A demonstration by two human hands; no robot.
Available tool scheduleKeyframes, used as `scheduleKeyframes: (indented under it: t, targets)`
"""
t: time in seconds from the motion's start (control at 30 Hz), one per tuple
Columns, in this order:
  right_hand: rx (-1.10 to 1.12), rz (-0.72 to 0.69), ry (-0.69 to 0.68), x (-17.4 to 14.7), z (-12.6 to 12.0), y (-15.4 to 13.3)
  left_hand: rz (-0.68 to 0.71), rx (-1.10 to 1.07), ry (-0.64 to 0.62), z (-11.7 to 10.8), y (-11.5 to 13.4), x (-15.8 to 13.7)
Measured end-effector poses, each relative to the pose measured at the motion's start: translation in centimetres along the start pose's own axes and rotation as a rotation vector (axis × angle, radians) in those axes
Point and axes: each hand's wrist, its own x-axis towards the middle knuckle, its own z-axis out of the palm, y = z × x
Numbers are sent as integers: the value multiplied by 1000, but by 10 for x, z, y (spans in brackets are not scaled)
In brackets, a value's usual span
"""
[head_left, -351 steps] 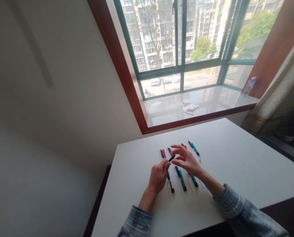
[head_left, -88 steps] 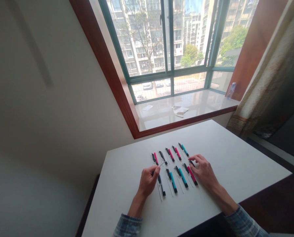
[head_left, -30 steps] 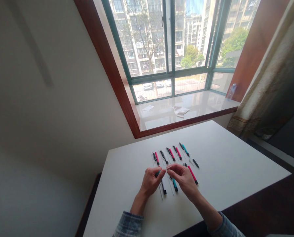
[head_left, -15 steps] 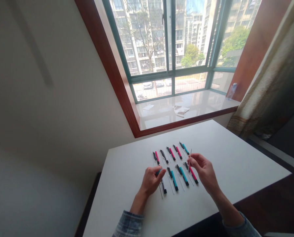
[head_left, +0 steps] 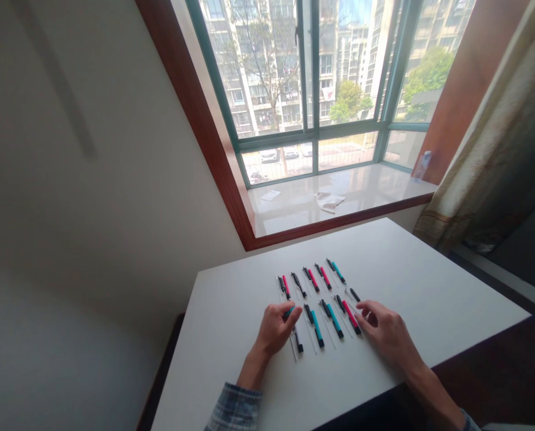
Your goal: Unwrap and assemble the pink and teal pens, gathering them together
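My left hand (head_left: 276, 328) is closed around a teal pen barrel (head_left: 289, 312), held above the near-left end of the rows; most of the barrel is hidden in the fist. My right hand (head_left: 384, 326) is low over the table at the right end, thumb and fingers bent together on the lower end of a thin pale pen refill (head_left: 352, 304). Beside that refill lies a short black pen grip (head_left: 355, 294). Just left of my right fingertips is a red pen barrel (head_left: 351, 317). Other taken-apart pens, including a teal barrel (head_left: 334, 319), lie in two slanting rows.
The white table (head_left: 429, 287) reaches to the window sill (head_left: 375, 185). On the sill are a crumpled white cloth or tissue (head_left: 329, 201), a flat paper (head_left: 270, 195) and a clear bottle (head_left: 422, 166). A curtain (head_left: 483, 131) hangs at right.
My right hand has come down and to the right, bringing the refill from upright above the rows to the tabletop. The black grip now shows. My left hand has stayed put.
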Motion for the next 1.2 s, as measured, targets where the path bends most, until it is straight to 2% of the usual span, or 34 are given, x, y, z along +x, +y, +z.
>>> scheduleKeyframes:
  t: [0.3,0.87,1.2]
  targets:
    - [-52,16,-8,-20,-5,9,-4,4,-14,0,-1,1]
    - [-68,20,-9,-3,2,-6,18,41,-19,0,-1,0]
    - [-97,30,2,-4,3,-7,6,45,-29,0,1,0]
